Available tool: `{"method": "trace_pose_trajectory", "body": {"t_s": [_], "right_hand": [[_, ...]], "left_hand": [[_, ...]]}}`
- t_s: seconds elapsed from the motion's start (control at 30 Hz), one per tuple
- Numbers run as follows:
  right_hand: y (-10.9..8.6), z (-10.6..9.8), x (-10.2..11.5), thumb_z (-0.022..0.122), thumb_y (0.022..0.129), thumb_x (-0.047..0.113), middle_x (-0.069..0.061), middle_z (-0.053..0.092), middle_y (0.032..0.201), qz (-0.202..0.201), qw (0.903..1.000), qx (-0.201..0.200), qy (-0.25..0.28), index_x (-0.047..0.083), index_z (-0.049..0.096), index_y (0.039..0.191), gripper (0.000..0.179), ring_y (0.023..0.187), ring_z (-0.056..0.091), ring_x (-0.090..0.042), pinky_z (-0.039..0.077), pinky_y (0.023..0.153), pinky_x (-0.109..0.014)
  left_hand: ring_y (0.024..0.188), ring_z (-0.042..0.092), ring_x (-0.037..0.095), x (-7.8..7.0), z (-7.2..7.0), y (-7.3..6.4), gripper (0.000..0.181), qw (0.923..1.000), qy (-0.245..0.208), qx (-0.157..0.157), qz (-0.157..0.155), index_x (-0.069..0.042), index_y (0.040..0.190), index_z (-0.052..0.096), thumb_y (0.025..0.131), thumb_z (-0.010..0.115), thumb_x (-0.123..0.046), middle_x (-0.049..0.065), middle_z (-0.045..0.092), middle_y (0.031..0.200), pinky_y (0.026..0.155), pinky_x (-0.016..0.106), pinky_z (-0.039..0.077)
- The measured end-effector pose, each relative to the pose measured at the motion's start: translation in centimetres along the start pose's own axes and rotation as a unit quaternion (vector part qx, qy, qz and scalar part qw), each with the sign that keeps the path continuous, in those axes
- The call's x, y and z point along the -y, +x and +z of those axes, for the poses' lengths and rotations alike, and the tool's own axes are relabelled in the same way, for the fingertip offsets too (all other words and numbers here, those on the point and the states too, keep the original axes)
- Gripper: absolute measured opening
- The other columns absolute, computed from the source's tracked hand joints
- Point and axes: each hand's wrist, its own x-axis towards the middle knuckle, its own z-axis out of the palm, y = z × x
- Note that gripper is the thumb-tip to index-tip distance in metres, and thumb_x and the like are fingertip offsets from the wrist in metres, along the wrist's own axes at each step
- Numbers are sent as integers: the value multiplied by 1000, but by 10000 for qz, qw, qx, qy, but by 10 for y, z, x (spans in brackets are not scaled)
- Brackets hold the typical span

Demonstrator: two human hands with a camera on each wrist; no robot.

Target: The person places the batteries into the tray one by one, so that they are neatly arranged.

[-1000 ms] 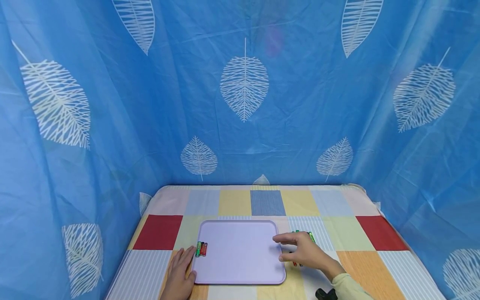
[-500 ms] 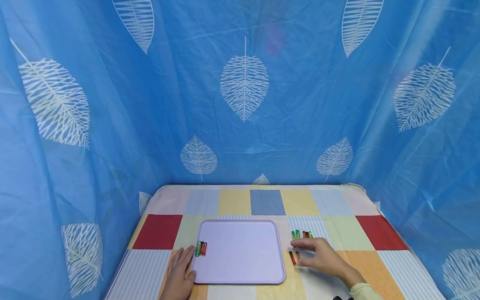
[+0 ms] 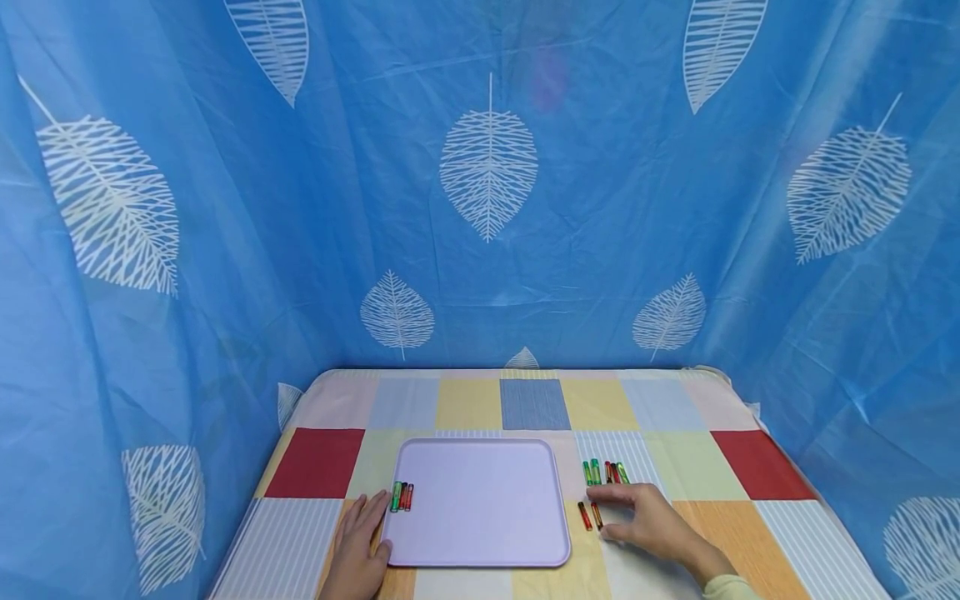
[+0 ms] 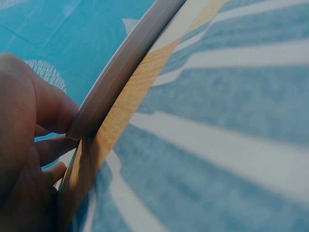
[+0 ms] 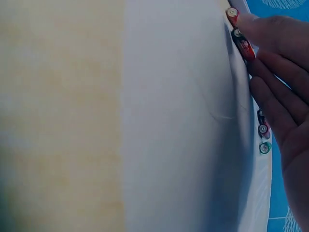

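Note:
My left hand (image 3: 357,550) lies beside the left edge of a pale purple tray (image 3: 480,546), its fingers extended and its thumb touching the rim. In the left wrist view, the thumb meets the tray's rim (image 4: 104,92). Three batteries (image 3: 402,497), one green and two red, lie side by side at the tray's left. Right of the tray, my right hand (image 3: 648,521) pinches a small red-and-black battery (image 3: 597,515) end to end between thumb and forefinger. The right wrist view shows this battery (image 5: 244,46) between the fingertips. Another red-and-black battery (image 3: 585,517) lies just left of it.
Several green and red batteries (image 3: 596,472) lie in a row behind the right hand, near the tray's right edge. A patchwork cloth (image 3: 720,533) covers the table. Blue curtains (image 3: 570,250) with white leaf prints enclose the back and both sides.
My right hand has moved from over the tray's right edge rightward and down to the small battery, its thumb and forefinger now at its ends. The left hand stays at the tray.

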Motion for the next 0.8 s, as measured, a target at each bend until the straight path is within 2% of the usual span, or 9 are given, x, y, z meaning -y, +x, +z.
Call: {"method": "trace_pose_trajectory", "body": {"t_s": [0.2,0.33,0.57,0.8], "right_hand": [[-1,6,-3,92,86,21,2,81,129,-215,9985,-228,-454,18,80,132,47,125,70,-4,60,102,-21],[-2,8,-5,92,86,20,4,81,127,-317,9968,-373,-624,19,81,130,45,123,71,-6,61,101,-24],[3,8,0,91,86,14,3,82,125,-324,9968,-512,-512,17,81,129,44,119,73,-5,64,101,-28],[22,10,13,88,88,7,-1,81,127,-567,9964,-564,-276,11,79,130,44,117,77,-14,65,102,-34]], "left_hand": [[155,30,57,-2,0,0,70,9996,-147,80,-219,4,152,59,83,69,9,27,56,160,126,79,16],[154,31,58,-2,0,0,70,9998,-141,62,-142,5,152,59,83,69,9,28,56,159,125,80,17],[154,31,57,-2,0,-2,70,9998,-111,38,-129,4,152,59,83,69,8,27,57,159,125,79,18],[156,29,56,-2,0,-1,71,9996,-161,103,-225,3,154,58,84,69,8,27,56,160,126,78,16]]}}
